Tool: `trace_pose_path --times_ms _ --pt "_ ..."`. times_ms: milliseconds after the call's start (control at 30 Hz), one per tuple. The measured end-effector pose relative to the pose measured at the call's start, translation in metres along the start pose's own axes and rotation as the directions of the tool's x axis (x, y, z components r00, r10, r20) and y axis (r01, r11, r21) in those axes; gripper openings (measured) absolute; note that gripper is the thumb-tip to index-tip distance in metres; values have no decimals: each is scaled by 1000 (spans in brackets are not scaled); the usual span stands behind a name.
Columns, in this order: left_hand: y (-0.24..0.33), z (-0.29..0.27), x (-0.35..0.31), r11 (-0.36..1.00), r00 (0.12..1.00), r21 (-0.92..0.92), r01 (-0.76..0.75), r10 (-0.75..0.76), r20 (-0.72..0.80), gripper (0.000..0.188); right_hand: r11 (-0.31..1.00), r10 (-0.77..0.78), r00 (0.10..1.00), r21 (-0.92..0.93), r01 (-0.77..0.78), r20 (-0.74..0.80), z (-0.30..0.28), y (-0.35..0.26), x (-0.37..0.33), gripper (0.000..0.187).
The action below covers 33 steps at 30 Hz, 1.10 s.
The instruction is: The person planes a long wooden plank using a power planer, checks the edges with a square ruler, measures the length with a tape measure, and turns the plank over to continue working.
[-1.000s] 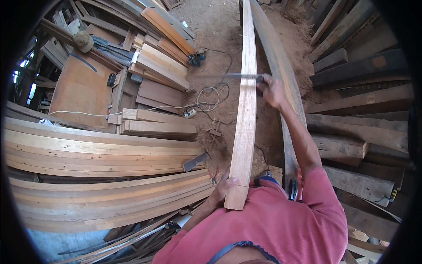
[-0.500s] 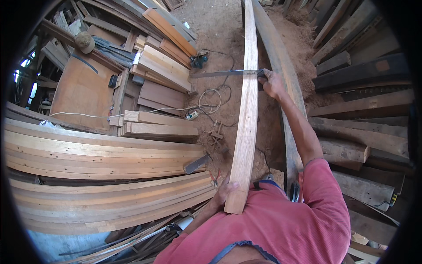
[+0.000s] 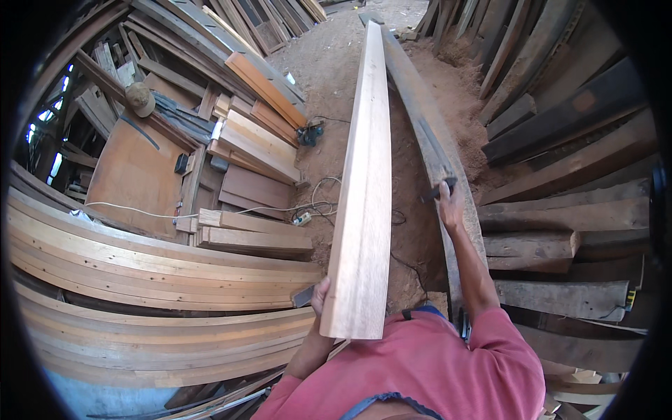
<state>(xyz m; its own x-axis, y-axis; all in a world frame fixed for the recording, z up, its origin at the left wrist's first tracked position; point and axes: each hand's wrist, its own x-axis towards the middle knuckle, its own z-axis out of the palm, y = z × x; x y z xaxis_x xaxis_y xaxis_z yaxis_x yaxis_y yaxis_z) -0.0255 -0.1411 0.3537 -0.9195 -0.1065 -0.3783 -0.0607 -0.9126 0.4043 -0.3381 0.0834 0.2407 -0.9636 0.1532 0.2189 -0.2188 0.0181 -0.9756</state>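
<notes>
A long pale timber plank (image 3: 360, 203) runs away from my chest, its near end raised close to my shirt. My left hand (image 3: 321, 297) is closed on the plank's left edge near that end. In my right hand (image 3: 451, 206) is a try square (image 3: 435, 144), held by its dark stock, with the fingers closed around it. Its long thin blade points away from me, over the weathered beam (image 3: 409, 80) to the right of the plank. The square is apart from the plank. Part of the left hand's grip is hidden behind the wood.
Stacked pale boards (image 3: 161, 262) fill the left side, with shorter blocks (image 3: 255, 238) beyond them. A power tool (image 3: 309, 134) and a white cable (image 3: 266, 208) lie on the dusty floor. Heavy rough timbers (image 3: 560, 245) line the right.
The try square has come off the plank's face and moved right and nearer, over the beam. The plank has shifted left, turned and come up closer, still in my left hand.
</notes>
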Motion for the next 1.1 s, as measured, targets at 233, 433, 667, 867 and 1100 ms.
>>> trace_pose_path --times_ms 233,433,667,867,1100 --pt "0 162 15 849 662 -155 505 -266 701 79 880 147 971 -473 -42 187 -70 25 -64 31" --pt "-31 218 50 977 609 -145 157 20 793 74 983 153 909 -154 -100 387 -143 110 -119 54" --pt "-38 267 41 967 576 -133 219 -18 817 78 620 390 867 -784 2 310 -166 26 -132 31" --pt "-44 279 44 913 448 -195 358 15 894 74 430 463 845 -901 52 270 -180 57 -116 41" --pt "-48 276 53 895 503 -210 393 -18 864 74 275 546 783 -947 169 298 -179 110 -105 33"
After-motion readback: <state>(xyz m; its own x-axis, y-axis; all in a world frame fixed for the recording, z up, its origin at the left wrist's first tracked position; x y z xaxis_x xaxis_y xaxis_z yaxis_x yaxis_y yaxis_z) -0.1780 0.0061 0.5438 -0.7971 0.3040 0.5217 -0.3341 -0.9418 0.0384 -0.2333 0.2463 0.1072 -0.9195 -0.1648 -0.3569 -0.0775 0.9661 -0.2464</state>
